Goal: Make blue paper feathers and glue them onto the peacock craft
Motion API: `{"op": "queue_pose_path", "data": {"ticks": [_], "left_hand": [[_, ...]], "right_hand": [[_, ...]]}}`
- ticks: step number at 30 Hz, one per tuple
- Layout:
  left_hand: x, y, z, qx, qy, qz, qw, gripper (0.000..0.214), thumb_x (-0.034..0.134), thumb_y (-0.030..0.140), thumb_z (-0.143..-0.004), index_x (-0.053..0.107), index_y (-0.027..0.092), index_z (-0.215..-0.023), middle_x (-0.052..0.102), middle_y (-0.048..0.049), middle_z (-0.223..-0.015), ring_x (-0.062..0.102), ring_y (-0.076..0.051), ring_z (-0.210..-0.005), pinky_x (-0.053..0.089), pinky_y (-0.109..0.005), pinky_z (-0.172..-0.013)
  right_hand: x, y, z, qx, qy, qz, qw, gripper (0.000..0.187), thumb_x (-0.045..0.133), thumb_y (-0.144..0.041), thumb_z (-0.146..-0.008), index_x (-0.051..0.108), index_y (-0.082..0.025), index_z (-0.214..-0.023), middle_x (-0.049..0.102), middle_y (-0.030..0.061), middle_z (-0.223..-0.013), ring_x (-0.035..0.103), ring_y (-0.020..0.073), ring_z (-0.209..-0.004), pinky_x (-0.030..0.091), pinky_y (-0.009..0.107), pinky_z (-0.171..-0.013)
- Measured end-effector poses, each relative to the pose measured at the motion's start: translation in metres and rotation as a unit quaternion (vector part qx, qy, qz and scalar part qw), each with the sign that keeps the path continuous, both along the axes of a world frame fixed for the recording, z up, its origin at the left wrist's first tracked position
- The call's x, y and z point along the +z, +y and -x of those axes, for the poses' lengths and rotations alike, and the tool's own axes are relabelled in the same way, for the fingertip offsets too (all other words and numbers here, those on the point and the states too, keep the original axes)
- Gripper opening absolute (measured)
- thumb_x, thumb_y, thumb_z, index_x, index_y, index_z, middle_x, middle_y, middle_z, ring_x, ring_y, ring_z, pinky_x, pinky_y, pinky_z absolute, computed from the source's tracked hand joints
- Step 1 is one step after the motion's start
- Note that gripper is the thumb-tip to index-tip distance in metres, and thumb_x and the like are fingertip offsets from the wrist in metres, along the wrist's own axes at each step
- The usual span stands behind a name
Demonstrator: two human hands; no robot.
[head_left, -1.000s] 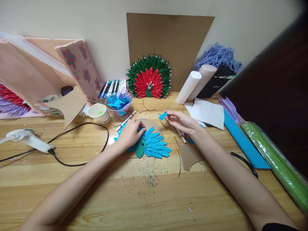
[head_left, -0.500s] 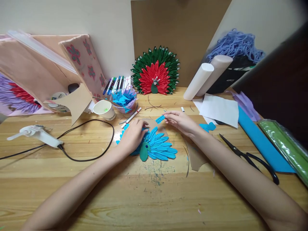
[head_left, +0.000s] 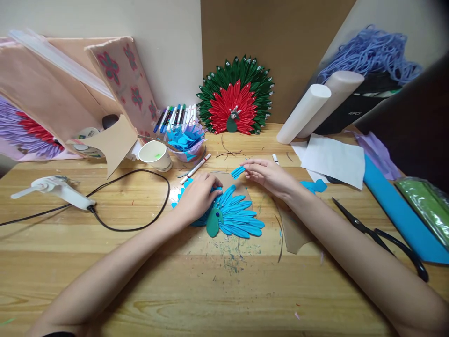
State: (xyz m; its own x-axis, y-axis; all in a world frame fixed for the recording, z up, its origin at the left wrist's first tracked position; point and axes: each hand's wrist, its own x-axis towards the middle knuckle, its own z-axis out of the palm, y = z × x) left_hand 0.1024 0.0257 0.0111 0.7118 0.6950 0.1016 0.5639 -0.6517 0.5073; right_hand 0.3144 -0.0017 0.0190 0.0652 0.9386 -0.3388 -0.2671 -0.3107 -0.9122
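A blue paper peacock fan [head_left: 234, 213] with a green body lies on a brown card disc in the middle of the wooden table [head_left: 196, 290]. My left hand [head_left: 198, 194] presses down on the fan's left side, fingers curled over the blue petals. My right hand [head_left: 267, 175] pinches a small blue petal strip [head_left: 238, 171] between fingertips, held just above the card's far edge.
A glue gun [head_left: 56, 191] with a black cable lies at the left. A paper cup [head_left: 155, 155], a bowl of blue petals [head_left: 184, 139], markers and a finished red-green peacock [head_left: 235, 105] stand behind. Black scissors [head_left: 380, 236], paper sheets, foam rolls and purple yarn are to the right.
The view has tilted and shifted, so everything sits slightly to the right and the scissors show fully. Both hands keep their hold in the same places on the fan and the strip.
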Motion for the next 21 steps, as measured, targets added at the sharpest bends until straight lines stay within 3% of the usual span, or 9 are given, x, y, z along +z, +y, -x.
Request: {"op": "queue_pose_path", "data": {"ticks": [7, 12, 17, 21], "left_hand": [[-0.003, 0.004, 0.005, -0.004, -0.011, 0.022, 1.000, 0.005, 0.049, 0.019, -0.083, 0.052, 0.016, -0.080, 0.057, -0.0048, -0.085, 0.051, -0.018, -0.083, 0.041, -0.032, -0.074], [-0.003, 0.002, 0.012, -0.027, -0.049, 0.027, 0.998, 0.007, 0.044, 0.019, -0.086, 0.049, 0.017, -0.083, 0.057, -0.0035, -0.084, 0.051, -0.016, -0.080, 0.041, -0.029, -0.070], [0.009, -0.005, 0.024, -0.070, -0.074, -0.023, 0.995, 0.011, 0.040, 0.021, -0.088, 0.049, 0.017, -0.084, 0.056, -0.0033, -0.085, 0.050, -0.015, -0.080, 0.040, -0.028, -0.071], [0.009, -0.010, 0.031, -0.087, -0.102, -0.086, 0.987, 0.012, 0.040, 0.020, -0.089, 0.051, 0.017, -0.086, 0.057, -0.0038, -0.085, 0.050, -0.014, -0.082, 0.042, -0.027, -0.074]], "right_hand": [[0.005, -0.006, -0.001, 0.007, -0.010, -0.013, 1.000, 0.018, 0.071, -0.027, -0.062, 0.066, -0.017, -0.075, 0.061, -0.0003, -0.070, 0.055, 0.0073, -0.064, 0.046, 0.022, -0.069], [0.009, -0.013, -0.006, 0.007, 0.001, -0.021, 1.000, 0.018, 0.070, -0.027, -0.064, 0.066, -0.017, -0.078, 0.061, -0.0007, -0.072, 0.055, 0.0063, -0.065, 0.045, 0.021, -0.068], [0.035, -0.027, -0.003, 0.011, 0.007, -0.031, 0.999, 0.019, 0.070, -0.025, -0.064, 0.066, -0.017, -0.081, 0.061, -0.0008, -0.073, 0.055, 0.0062, -0.065, 0.045, 0.020, -0.069], [0.051, -0.032, 0.016, 0.036, -0.051, -0.064, 0.996, 0.017, 0.068, -0.027, -0.066, 0.066, -0.019, -0.081, 0.062, 0.0006, -0.078, 0.056, 0.0090, -0.069, 0.046, 0.025, -0.074]]}}
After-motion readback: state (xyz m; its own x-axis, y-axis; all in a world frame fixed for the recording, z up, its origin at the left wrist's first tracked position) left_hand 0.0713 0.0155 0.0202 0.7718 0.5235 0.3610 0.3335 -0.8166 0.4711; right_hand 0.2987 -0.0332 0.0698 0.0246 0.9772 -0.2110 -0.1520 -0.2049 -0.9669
